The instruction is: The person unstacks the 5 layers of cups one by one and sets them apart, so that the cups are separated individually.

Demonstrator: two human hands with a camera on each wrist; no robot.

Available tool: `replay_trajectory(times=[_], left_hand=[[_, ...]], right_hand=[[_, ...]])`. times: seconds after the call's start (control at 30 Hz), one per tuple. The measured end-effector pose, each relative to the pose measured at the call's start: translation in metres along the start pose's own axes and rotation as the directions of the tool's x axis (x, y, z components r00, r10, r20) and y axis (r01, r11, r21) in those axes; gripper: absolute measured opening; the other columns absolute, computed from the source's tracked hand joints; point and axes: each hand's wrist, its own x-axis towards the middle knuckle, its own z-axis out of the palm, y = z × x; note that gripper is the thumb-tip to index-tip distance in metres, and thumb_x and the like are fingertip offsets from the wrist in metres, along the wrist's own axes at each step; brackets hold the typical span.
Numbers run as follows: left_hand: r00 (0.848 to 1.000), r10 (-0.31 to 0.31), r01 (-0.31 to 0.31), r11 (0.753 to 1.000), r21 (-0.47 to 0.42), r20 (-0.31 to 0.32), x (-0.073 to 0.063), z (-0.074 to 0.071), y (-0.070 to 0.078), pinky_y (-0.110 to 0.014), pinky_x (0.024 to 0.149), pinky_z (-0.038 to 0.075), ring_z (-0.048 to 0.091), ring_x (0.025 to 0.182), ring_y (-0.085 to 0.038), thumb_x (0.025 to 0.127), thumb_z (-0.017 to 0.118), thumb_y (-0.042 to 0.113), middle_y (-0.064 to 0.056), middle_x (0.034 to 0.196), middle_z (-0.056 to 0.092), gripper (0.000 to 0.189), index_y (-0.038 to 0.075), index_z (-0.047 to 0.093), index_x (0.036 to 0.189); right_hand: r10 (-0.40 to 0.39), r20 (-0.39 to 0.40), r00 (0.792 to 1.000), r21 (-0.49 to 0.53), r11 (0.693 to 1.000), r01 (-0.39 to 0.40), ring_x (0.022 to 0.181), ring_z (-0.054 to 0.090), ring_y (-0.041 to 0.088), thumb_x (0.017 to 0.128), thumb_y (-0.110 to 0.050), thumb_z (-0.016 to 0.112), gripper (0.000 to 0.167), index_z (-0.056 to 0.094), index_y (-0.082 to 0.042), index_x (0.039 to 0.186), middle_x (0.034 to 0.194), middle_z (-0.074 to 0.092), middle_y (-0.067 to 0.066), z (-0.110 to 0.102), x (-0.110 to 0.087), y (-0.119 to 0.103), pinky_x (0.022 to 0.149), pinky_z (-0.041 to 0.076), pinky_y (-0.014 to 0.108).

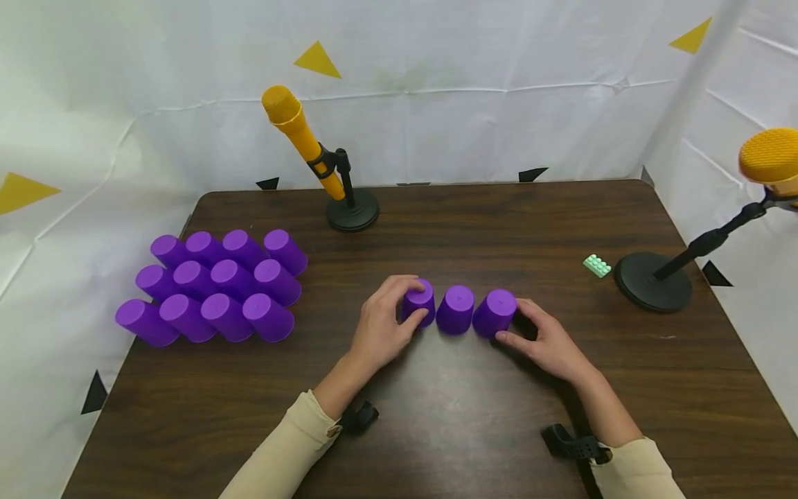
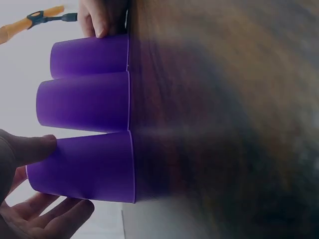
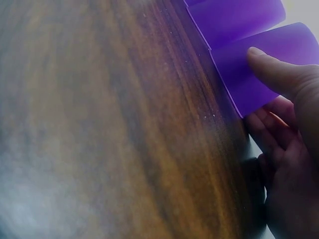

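Three purple plastic cups stand upside down side by side in a row on the dark wooden table, close together. My left hand point(image 1: 382, 326) grips the left cup point(image 1: 420, 301), thumb on the near side and fingers on the far side. Between the two hands is the middle cup point(image 1: 455, 312), which neither hand holds. At the other end of the row, my right hand point(image 1: 551, 344) holds the right cup point(image 1: 494, 315) between thumb and fingers. In the left wrist view, the rim of the gripped cup point(image 2: 84, 167) is down at the tabletop.
Several more upside-down purple cups point(image 1: 233, 279) stand in rows at the left. A yellow microphone point(image 1: 302, 138) on a black stand is at the back; another microphone point(image 1: 772, 156) leans at the right. Beside its base point(image 1: 653, 282) lies a small green toy brick point(image 1: 597, 265).
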Motion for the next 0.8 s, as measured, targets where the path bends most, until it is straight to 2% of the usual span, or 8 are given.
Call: replay_trajectory(times=[0.07, 0.27, 0.43, 0.5, 0.63, 0.8], left_hand=[[1.000, -0.004, 0.004, 1.000, -0.007, -0.004, -0.001, -0.001, -0.001, -0.035, 0.095, 0.049, 0.059, 0.114, -0.014, 0.080, 0.082, 0.011, -0.001, 0.123, 0.062, 0.037, 0.017, 0.064, 0.112], [0.998, -0.024, 0.021, 0.998, -0.058, -0.054, -0.006, -0.010, -0.003, -0.039, 0.080, 0.056, 0.062, 0.105, -0.014, 0.079, 0.083, 0.010, -0.002, 0.123, 0.064, 0.033, 0.015, 0.067, 0.107], [0.989, -0.067, 0.062, 0.997, -0.038, -0.135, -0.014, -0.034, -0.010, -0.038, 0.086, 0.055, 0.062, 0.110, -0.018, 0.080, 0.082, 0.006, -0.007, 0.125, 0.064, 0.029, 0.010, 0.067, 0.105], [0.978, -0.094, 0.097, 0.995, 0.008, -0.189, -0.017, -0.047, -0.016, -0.036, 0.087, 0.055, 0.062, 0.111, -0.019, 0.078, 0.082, 0.005, -0.007, 0.124, 0.064, 0.029, 0.009, 0.067, 0.103], [0.942, -0.148, 0.191, 0.974, 0.118, -0.301, -0.019, -0.070, -0.029, -0.039, 0.083, 0.054, 0.063, 0.103, -0.021, 0.077, 0.083, 0.002, -0.007, 0.121, 0.065, 0.031, 0.009, 0.067, 0.103], [0.915, -0.200, 0.286, 0.935, 0.212, -0.351, -0.015, -0.086, -0.044, -0.052, 0.083, 0.049, 0.061, 0.106, -0.028, 0.081, 0.078, 0.002, -0.009, 0.119, 0.063, 0.032, 0.011, 0.064, 0.107]], right_hand=[[-0.004, 0.000, 1.000, -0.001, 1.000, 0.004, 0.130, 0.045, 0.031, 0.089, -0.027, 0.074, 0.058, 0.052, -0.006, 0.138, 0.133, 0.056, 0.011, 0.000, 0.000, 0.000, 0.107, 0.030, 0.060], [-0.019, -0.011, 1.000, 0.002, 1.000, 0.019, 0.128, 0.046, 0.030, 0.088, -0.025, 0.075, 0.056, 0.054, -0.005, 0.136, 0.131, 0.057, 0.011, 0.000, 0.001, -0.001, 0.107, 0.031, 0.058], [-0.020, -0.019, 1.000, 0.004, 1.000, 0.020, 0.128, 0.046, 0.030, 0.088, -0.024, 0.076, 0.056, 0.054, -0.005, 0.136, 0.131, 0.057, 0.012, 0.001, 0.000, -0.001, 0.107, 0.031, 0.057], [-0.020, -0.018, 1.000, 0.005, 1.000, 0.020, 0.128, 0.046, 0.031, 0.088, -0.024, 0.076, 0.056, 0.054, -0.004, 0.136, 0.131, 0.057, 0.012, 0.001, 0.000, -0.001, 0.107, 0.031, 0.058], [-0.015, -0.013, 1.000, 0.007, 1.000, 0.016, 0.129, 0.045, 0.032, 0.088, -0.025, 0.075, 0.057, 0.053, -0.004, 0.137, 0.132, 0.056, 0.013, 0.002, -0.001, -0.001, 0.107, 0.030, 0.059], [-0.017, -0.018, 1.000, 0.010, 1.000, 0.017, 0.130, 0.045, 0.032, 0.088, -0.024, 0.075, 0.056, 0.053, -0.005, 0.136, 0.132, 0.056, 0.013, 0.003, 0.000, 0.000, 0.107, 0.029, 0.059]])
